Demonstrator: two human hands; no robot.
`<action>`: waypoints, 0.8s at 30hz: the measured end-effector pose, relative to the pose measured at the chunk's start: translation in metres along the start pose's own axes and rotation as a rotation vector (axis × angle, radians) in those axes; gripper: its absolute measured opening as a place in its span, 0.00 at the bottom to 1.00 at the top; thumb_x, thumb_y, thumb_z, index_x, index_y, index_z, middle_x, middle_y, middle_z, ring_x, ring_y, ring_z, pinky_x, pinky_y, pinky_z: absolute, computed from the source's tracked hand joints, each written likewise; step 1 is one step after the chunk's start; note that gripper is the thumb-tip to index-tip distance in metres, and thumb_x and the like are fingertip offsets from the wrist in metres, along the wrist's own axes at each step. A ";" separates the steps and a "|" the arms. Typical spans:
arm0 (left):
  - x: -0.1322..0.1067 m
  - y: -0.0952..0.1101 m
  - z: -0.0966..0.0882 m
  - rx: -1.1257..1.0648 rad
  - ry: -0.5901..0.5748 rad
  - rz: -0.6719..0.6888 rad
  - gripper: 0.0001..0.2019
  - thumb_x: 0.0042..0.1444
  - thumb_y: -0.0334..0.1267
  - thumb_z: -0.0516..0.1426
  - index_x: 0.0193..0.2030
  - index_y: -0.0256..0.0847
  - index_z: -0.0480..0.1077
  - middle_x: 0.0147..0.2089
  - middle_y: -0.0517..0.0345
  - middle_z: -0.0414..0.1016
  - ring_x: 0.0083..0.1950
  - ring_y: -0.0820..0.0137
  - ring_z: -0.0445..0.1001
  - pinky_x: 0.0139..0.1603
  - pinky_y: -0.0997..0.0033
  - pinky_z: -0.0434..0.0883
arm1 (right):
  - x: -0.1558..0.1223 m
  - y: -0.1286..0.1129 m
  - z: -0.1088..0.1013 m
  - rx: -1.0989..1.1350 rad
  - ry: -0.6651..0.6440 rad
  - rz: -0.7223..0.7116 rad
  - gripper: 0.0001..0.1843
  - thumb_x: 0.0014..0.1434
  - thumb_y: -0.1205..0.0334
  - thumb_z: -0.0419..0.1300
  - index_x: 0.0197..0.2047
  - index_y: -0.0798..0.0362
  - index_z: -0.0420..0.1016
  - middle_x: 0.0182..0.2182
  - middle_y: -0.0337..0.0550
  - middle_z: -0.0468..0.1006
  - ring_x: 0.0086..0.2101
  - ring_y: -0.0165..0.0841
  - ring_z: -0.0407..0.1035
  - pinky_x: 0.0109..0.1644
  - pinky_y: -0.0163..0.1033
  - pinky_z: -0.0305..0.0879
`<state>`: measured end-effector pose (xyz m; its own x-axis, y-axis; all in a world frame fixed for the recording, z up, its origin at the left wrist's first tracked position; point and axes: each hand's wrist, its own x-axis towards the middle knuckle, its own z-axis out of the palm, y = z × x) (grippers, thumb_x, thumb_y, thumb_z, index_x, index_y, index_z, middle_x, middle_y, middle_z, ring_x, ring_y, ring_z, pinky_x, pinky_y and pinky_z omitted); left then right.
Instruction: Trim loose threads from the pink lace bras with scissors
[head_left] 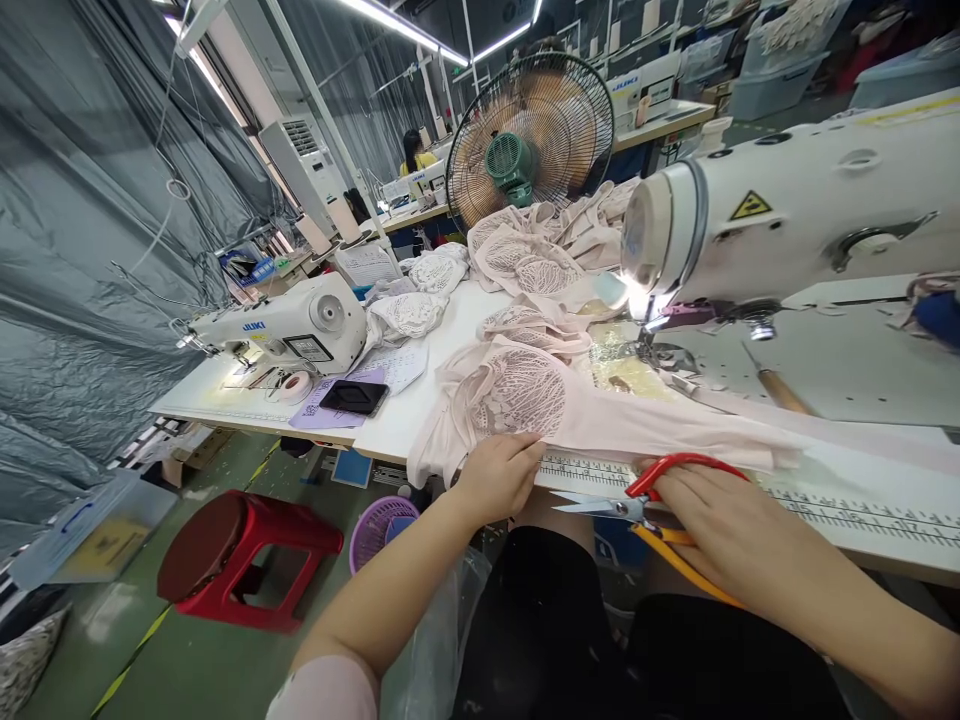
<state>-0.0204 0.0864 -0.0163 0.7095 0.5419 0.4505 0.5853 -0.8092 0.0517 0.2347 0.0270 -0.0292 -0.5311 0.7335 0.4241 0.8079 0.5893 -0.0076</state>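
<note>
A pale pink lace garment (517, 395) lies along the front edge of the white sewing table (420, 400). My left hand (496, 475) pinches its lower edge at the table's rim. My right hand (724, 525) grips scissors (630, 500) with red and yellow handles, blades pointing left toward my left hand, just below the fabric edge. A printed ruler strip (592, 470) runs along the table's front between my hands. The garment's strap stretches right under the sewing machine (787, 215).
A heap of similar lace pieces (540, 255) lies behind, before a standing fan (531, 140). A second sewing machine (289, 330) and a black phone (354, 397) sit at left. A red stool (240, 555) and purple basket (381, 528) stand on the floor. A person (412, 152) works far back.
</note>
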 end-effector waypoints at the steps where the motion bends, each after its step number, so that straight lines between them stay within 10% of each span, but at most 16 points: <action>1: 0.001 0.000 0.000 0.001 -0.014 -0.010 0.16 0.60 0.34 0.44 0.50 0.33 0.66 0.51 0.45 0.72 0.49 0.63 0.71 0.48 0.62 0.70 | 0.001 0.001 -0.002 -0.007 -0.008 -0.012 0.08 0.50 0.72 0.52 0.35 0.57 0.69 0.31 0.53 0.75 0.34 0.45 0.70 0.38 0.46 0.67; 24: 0.014 -0.010 -0.007 -0.022 -0.282 0.059 0.16 0.60 0.37 0.47 0.50 0.37 0.70 0.55 0.49 0.68 0.54 0.62 0.65 0.56 0.61 0.63 | -0.015 0.008 -0.005 -0.110 0.095 -0.130 0.09 0.46 0.68 0.51 0.32 0.59 0.69 0.28 0.54 0.71 0.29 0.43 0.70 0.33 0.49 0.72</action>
<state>-0.0189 0.1010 -0.0042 0.8252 0.5329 0.1873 0.5332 -0.8443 0.0532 0.2505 0.0191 -0.0308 -0.6106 0.6153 0.4986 0.7598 0.6327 0.1498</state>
